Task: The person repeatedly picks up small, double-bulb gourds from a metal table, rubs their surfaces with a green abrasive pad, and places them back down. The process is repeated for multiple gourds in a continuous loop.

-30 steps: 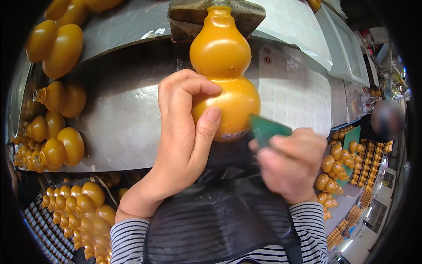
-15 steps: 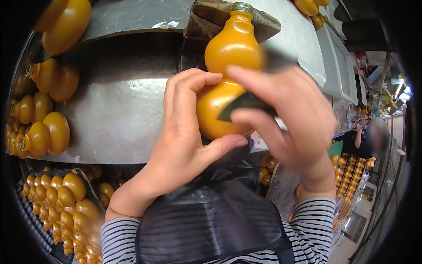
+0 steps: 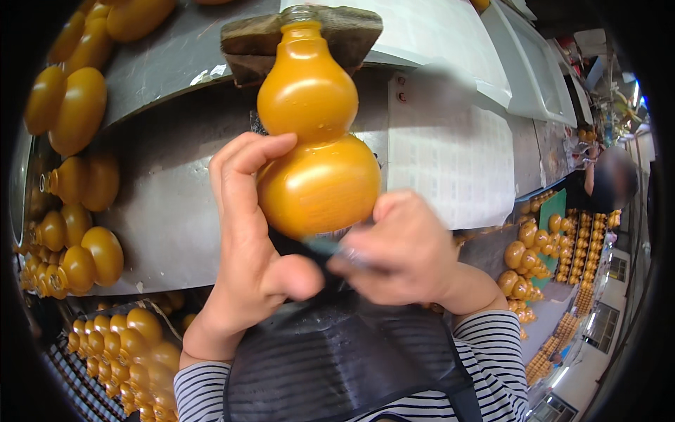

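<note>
A glossy orange-yellow gourd-shaped bottle [image 3: 309, 91] lies with its clear threaded neck on a notched wooden rest [image 3: 249, 42]. My left hand [image 3: 249, 211] grips the bottle's left side, fingers at its waist, thumb free of it near the base. My right hand [image 3: 404, 250] is closed and smeared by motion beside the lower bulb. From its fingers sticks out a dark greenish blurred piece [image 3: 323, 246], close to the bottle's base, whose kind I cannot make out. Striped sleeves and a dark apron [image 3: 316, 359] show below.
Under the bottle runs a metal worktop [image 3: 176, 204]. White printed sheets [image 3: 450, 169] lie on its right, a white tray [image 3: 527, 63] beyond. More gourd-shaped bottles [image 3: 102, 257] stand at left, with a crate of others [image 3: 126, 344] below. At far right is another person [image 3: 612, 179].
My right hand has moved from the bottle's waist down to its base. The bottle, rest and left hand appear further left in view. The left thumb has come off the bottle.
</note>
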Available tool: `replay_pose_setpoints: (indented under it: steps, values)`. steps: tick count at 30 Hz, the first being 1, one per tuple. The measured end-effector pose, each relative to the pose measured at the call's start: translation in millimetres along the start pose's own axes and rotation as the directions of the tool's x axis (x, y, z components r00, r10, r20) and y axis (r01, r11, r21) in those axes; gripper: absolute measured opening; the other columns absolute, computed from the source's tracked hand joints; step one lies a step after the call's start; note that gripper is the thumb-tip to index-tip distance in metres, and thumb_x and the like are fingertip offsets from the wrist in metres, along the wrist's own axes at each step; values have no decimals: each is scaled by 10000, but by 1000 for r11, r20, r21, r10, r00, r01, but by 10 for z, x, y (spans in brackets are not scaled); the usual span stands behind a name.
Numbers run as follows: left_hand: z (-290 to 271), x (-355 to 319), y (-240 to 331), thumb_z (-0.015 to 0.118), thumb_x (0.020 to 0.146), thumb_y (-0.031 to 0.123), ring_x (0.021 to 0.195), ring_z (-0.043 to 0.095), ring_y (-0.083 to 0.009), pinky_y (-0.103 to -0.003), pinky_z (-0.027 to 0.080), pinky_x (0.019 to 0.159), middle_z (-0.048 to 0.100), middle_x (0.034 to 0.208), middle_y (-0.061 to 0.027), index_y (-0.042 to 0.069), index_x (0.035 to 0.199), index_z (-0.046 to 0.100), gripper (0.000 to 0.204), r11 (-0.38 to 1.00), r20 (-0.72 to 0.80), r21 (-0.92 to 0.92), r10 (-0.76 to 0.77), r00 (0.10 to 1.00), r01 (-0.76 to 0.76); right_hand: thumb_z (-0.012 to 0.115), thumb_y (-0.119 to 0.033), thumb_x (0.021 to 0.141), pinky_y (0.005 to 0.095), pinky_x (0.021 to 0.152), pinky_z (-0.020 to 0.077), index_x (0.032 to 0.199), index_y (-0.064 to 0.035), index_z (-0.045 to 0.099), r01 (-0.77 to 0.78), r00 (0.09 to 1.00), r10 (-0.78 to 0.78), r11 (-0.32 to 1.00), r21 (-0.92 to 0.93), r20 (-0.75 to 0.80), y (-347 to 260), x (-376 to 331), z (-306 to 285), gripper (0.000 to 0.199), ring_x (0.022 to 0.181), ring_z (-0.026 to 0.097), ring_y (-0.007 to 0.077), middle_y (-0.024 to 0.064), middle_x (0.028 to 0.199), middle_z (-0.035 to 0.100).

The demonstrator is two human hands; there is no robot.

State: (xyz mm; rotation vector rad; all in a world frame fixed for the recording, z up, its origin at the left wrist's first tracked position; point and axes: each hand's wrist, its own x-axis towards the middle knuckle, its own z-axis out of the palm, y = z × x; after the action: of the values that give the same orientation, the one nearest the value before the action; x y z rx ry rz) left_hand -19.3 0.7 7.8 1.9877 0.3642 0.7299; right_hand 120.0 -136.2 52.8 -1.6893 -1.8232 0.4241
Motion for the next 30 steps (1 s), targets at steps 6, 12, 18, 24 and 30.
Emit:
replay_pose_setpoints:
  steps: [6, 12, 18, 24, 30]
  values:
    - [50, -16, 114, 818, 737, 227, 1165, 402, -312, -390, 340, 1037, 380, 1215, -175, 24, 1254, 439, 673, 993, 16, 78, -95, 995, 93, 697, -83, 862, 229, 720, 488, 1008, 4, 585, -196, 682, 537, 788, 584, -496, 125, 41, 41, 203, 800, 590, 82, 55, 899, 623]
    - [48, -30, 111, 820, 733, 267, 1156, 411, -311, -395, 346, 1029, 382, 1219, -176, 24, 1239, 444, 676, 991, 15, 79, -105, 994, 104, 695, -94, 861, 244, 702, 483, 983, -9, 602, -245, 755, 503, 812, 530, -420, 335, 173, -2, 174, 783, 583, 91, 48, 852, 622]
    - [98, -113, -92, 898, 582, 114, 1250, 407, -312, -409, 394, 1028, 373, 1301, -165, 68, 1241, 460, 793, 998, -83, -60, 4, 996, -9, 750, -103, 680, 349, 762, 470, 800, -172, 693, 306, 733, -467, 876, -373, -495, 427, -208, 156, 150, 815, 581, 138, -41, 896, 666]
    - [77, -122, -8, 810, 486, -63, 1219, 475, -326, -396, 418, 1022, 471, 1220, -144, 115, 1276, 502, 866, 994, -85, 107, 3, 996, 6, 734, -75, 683, 303, 743, 449, 833, -185, 713, 379, 764, -512, 848, -369, -393, 312, -443, 258, 188, 858, 550, 118, -59, 912, 646]
    - [-8, -82, 273, 795, 492, -61, 1196, 497, -318, -391, 429, 1006, 495, 1195, -137, 116, 1285, 556, 847, 986, -67, 140, -83, 994, 92, 722, -158, 657, 316, 730, 390, 879, -223, 723, 425, 726, -590, 789, -444, -353, 94, -303, 301, 231, 764, 537, 96, -86, 836, 623]
